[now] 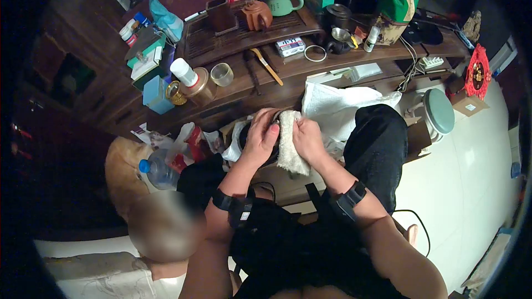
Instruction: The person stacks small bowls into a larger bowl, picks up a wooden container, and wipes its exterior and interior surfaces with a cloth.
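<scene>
My left hand (261,135) is closed around a dark, rounded object, mostly hidden behind the fingers, so I cannot make out its kind. A cream, fluffy cloth (290,147) hangs down between my two hands and lies against that object. My right hand (308,139) grips the cloth from the right side, its fingers bunched into it. Both hands are close together above my lap, just in front of the wooden table's edge (266,99).
On the table stand a green lidded mug (280,1), a clay teapot (256,15), a glass cup (222,75) and a white-capped bottle (185,73). White cloth or paper (338,108) lies beyond my hands. A plastic bottle (160,170), a dog (123,174) and a stool (439,112) are around me.
</scene>
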Action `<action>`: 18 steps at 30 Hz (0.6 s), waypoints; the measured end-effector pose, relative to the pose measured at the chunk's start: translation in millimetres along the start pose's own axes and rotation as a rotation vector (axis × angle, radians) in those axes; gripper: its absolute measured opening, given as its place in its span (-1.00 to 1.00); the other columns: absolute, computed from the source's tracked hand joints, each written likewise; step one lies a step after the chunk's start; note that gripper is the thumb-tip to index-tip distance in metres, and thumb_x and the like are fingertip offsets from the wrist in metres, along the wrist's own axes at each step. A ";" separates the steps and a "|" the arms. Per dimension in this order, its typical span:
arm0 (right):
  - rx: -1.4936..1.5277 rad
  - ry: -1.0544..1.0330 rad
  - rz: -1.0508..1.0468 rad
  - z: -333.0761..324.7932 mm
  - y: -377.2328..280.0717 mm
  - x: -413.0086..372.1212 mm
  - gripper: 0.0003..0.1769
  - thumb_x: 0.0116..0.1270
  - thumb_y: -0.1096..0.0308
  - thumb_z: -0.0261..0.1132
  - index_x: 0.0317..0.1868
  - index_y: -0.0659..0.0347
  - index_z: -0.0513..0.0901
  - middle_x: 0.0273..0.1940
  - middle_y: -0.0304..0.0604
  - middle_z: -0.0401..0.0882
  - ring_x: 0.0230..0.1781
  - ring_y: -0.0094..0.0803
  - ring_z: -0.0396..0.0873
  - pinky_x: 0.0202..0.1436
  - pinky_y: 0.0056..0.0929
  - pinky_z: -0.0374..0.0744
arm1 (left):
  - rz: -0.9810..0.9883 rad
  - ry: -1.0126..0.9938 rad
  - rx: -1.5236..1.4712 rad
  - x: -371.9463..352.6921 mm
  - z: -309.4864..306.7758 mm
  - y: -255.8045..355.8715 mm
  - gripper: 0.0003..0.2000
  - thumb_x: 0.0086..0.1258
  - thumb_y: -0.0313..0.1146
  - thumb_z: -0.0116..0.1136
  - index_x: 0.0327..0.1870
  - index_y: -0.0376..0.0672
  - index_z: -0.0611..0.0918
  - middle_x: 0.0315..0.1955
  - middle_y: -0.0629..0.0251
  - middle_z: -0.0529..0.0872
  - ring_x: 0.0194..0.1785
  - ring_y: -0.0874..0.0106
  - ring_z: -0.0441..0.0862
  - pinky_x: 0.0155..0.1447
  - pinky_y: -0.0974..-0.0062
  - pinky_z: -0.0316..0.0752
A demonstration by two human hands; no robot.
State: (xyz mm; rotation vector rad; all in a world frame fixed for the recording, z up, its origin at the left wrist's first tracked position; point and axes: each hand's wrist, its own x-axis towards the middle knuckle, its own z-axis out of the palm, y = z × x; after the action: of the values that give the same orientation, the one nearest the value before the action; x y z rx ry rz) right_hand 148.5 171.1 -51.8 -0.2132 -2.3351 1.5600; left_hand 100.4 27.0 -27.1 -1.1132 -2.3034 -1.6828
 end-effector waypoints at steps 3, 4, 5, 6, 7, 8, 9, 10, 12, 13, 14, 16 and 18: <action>-0.015 -0.060 0.122 0.1 -9.5 -8.2 -0.71 0.38 0.31 0.09 -0.35 0.40 0.56 -0.46 0.27 0.53 -0.35 0.18 0.56 -0.30 -0.12 0.50 | -0.195 0.145 -0.169 -4.8 7.1 -7.6 -0.51 0.53 -0.04 -0.32 0.08 -0.32 0.49 -0.06 0.03 0.57 0.07 0.17 0.51 0.18 0.40 0.32; -0.045 -0.088 0.162 -1.7 -17.1 -10.6 -0.71 0.38 0.31 0.08 -0.34 0.40 0.57 -0.46 0.27 0.54 -0.35 0.18 0.55 -0.30 -0.12 0.50 | -0.333 0.158 -0.324 -6.8 5.5 5.0 -0.50 0.54 -0.04 -0.36 0.06 -0.31 0.51 -0.10 0.07 0.59 0.04 0.21 0.52 0.17 0.42 0.32; 0.006 -0.049 0.059 1.6 -15.4 -11.5 -0.75 0.33 0.32 0.13 -0.31 0.39 0.58 -0.48 0.23 0.54 -0.43 0.12 0.55 -0.33 -0.20 0.51 | -0.330 0.135 -0.326 -7.9 2.6 -3.7 -0.49 0.55 -0.03 -0.38 0.05 -0.30 0.52 -0.11 0.09 0.59 0.03 0.24 0.52 0.17 0.42 0.31; 0.047 -0.064 0.028 1.8 -16.0 -11.3 -0.75 0.31 0.32 0.15 -0.30 0.39 0.58 -0.47 0.22 0.55 -0.43 0.10 0.55 -0.34 -0.21 0.51 | -0.327 0.111 -0.327 -6.4 -2.1 -9.8 -0.49 0.55 -0.02 -0.39 0.05 -0.29 0.53 -0.12 0.12 0.60 0.02 0.26 0.52 0.18 0.43 0.31; 0.089 -0.079 -0.003 1.2 -17.4 -10.3 -0.76 0.29 0.32 0.17 -0.29 0.38 0.59 -0.47 0.21 0.56 -0.44 0.08 0.56 -0.35 -0.23 0.51 | -0.331 0.074 -0.286 -6.5 -4.0 -13.5 -0.47 0.55 -0.01 -0.41 0.06 -0.29 0.52 -0.09 0.15 0.59 0.05 0.30 0.51 0.21 0.43 0.29; 0.130 -0.092 -0.033 -0.8 -19.1 -8.8 -0.76 0.26 0.32 0.19 -0.28 0.37 0.59 -0.47 0.20 0.56 -0.44 0.06 0.57 -0.36 -0.24 0.52 | -0.335 0.037 -0.246 -6.3 -4.7 -16.2 -0.46 0.56 0.00 -0.44 0.07 -0.28 0.52 -0.06 0.19 0.59 0.07 0.34 0.50 0.24 0.43 0.28; 0.061 -0.113 0.009 -4.3 -23.3 -6.4 -0.77 0.21 0.31 0.23 -0.29 0.35 0.60 -0.45 0.18 0.59 -0.41 0.03 0.61 -0.35 -0.22 0.53 | -0.339 -0.001 -0.206 -6.0 -5.1 -15.7 -0.44 0.56 0.02 -0.46 0.07 -0.28 0.52 -0.02 0.23 0.58 0.10 0.38 0.49 0.28 0.43 0.26; 0.075 -0.083 -0.003 -2.4 -19.2 -5.0 -0.77 0.21 0.31 0.23 -0.29 0.34 0.60 -0.45 0.18 0.59 -0.40 0.04 0.61 -0.36 -0.21 0.53 | -0.305 -0.006 -0.238 -5.4 -3.1 -14.1 -0.43 0.56 0.04 -0.45 0.07 -0.27 0.53 -0.03 0.20 0.58 0.10 0.35 0.49 0.27 0.43 0.26; 0.104 -0.022 -0.032 2.7 -13.5 -1.3 -0.78 0.22 0.30 0.22 -0.29 0.33 0.60 -0.45 0.17 0.60 -0.39 0.04 0.61 -0.36 -0.20 0.53 | -0.235 -0.016 -0.300 -0.9 2.5 -6.2 -0.41 0.55 0.09 -0.42 0.07 -0.26 0.54 -0.05 0.16 0.58 0.11 0.31 0.48 0.24 0.43 0.27; 0.028 -0.011 0.004 3.2 -15.0 -3.9 -0.75 0.25 0.26 0.19 -0.29 0.32 0.60 -0.46 0.16 0.60 -0.40 0.07 0.60 -0.34 -0.14 0.52 | -0.209 0.003 -0.285 2.1 2.0 1.1 -0.36 0.51 0.16 -0.40 0.16 -0.27 0.48 0.04 0.13 0.55 0.20 0.30 0.43 0.32 0.42 0.21; 0.037 -0.003 0.009 4.3 -16.9 -3.7 -0.74 0.27 0.24 0.18 -0.29 0.31 0.60 -0.46 0.17 0.59 -0.40 0.08 0.60 -0.33 -0.12 0.52 | -0.163 0.032 -0.284 2.5 2.9 4.5 -0.36 0.51 0.17 -0.39 0.18 -0.27 0.45 0.06 0.12 0.54 0.22 0.30 0.42 0.33 0.42 0.20; 0.054 0.013 0.020 5.2 -19.7 -2.8 -0.71 0.29 0.20 0.15 -0.30 0.31 0.60 -0.45 0.18 0.59 -0.38 0.11 0.59 -0.32 -0.07 0.51 | -0.072 0.090 -0.282 1.9 4.8 8.9 -0.34 0.49 0.19 -0.36 0.23 -0.28 0.40 0.11 0.11 0.52 0.25 0.29 0.39 0.36 0.41 0.17; -0.045 -0.005 -0.023 4.8 -13.3 -0.7 -0.69 0.31 0.19 0.13 -0.33 0.30 0.60 -0.45 0.18 0.59 -0.37 0.12 0.58 -0.31 -0.05 0.51 | -0.096 0.046 -0.242 1.2 -0.4 5.2 -0.38 0.49 0.15 -0.28 0.25 -0.28 0.37 0.12 0.05 0.49 0.24 0.26 0.40 0.33 0.36 0.21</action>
State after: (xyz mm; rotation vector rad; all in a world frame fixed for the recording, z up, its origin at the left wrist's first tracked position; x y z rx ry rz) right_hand 148.2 161.5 -41.5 -0.1926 -2.3702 1.4998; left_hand 102.5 28.0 -22.3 -1.0028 -2.2030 -2.0444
